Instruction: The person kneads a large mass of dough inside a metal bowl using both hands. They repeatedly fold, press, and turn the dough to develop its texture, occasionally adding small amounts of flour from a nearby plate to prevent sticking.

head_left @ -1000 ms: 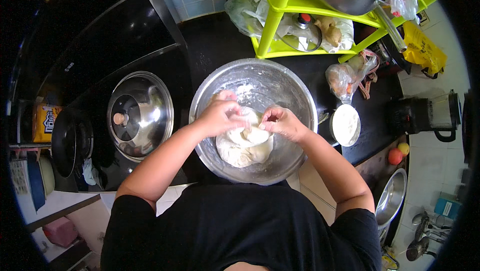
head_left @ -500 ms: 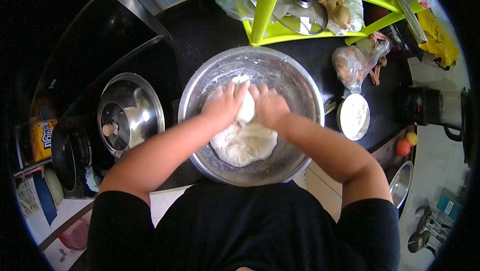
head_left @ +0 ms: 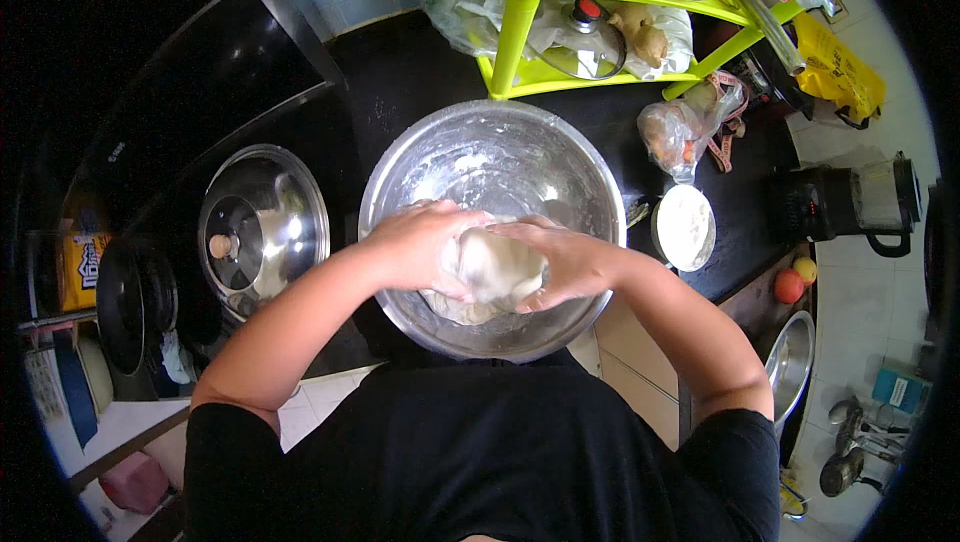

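A wide metal bowl stands in front of me, its inner wall smeared with white flour. In its near half lies a lump of pale dough. My left hand curves round the dough's left side, thumb toward me. From the right my right hand cups it in the same way, with the fingertips of both hands almost meeting over its far side. Both hands are closed on the dough, and part of it bulges up between them. Their fingers partly hide its edges.
Left of the bowl sits a domed pot lid with a wooden knob. A green rack rises behind. To the right are a round white container, a bagged bundle, a blender and another metal bowl.
My hands have come from pressing on the dough's far part to its two sides, nearer me and farther apart. The dough is now gathered between them. The view has shifted slightly.
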### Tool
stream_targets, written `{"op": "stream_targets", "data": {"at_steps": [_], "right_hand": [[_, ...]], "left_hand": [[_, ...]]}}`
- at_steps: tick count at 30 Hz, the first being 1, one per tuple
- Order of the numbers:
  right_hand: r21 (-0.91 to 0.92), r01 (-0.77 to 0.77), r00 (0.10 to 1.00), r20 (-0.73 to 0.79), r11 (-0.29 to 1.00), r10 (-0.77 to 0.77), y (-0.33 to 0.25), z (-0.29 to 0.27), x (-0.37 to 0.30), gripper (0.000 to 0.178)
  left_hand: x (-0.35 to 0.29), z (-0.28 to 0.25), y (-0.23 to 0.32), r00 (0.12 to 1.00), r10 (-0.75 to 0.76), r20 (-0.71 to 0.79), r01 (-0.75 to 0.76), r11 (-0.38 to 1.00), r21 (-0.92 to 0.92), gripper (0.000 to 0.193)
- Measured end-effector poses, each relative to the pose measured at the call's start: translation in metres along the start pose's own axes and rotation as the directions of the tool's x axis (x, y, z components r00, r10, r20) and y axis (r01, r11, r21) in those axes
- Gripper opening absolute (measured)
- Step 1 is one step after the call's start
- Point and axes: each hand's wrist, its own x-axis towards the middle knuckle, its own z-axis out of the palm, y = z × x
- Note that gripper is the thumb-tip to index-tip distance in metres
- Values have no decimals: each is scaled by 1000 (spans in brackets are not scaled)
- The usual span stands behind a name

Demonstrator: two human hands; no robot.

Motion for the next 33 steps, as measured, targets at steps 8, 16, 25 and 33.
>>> {"op": "stream_targets", "data": {"at_steps": [8, 16, 25, 33], "right_hand": [[-222, -293, 934, -275, 930, 228, -1, 74, 5, 117], [-355, -434, 892, -295, 828, 341, 9, 41, 54, 96], [-270, -506, 824, -431, 819, 368, 33, 17, 76, 77], [-156, -316, 949, -71, 936, 309, -31, 8, -13, 107]], "left_hand": [[-1, 70, 9, 1000, -18, 12, 16, 989, 147, 114], [51, 74, -19, 962, 29, -271, 53, 956, 290, 94], [73, 43, -16, 952, -164, -259, 201, 972, 124, 83], [-8, 5, 16, 995, -77, 58, 67, 985, 156, 109]]}}
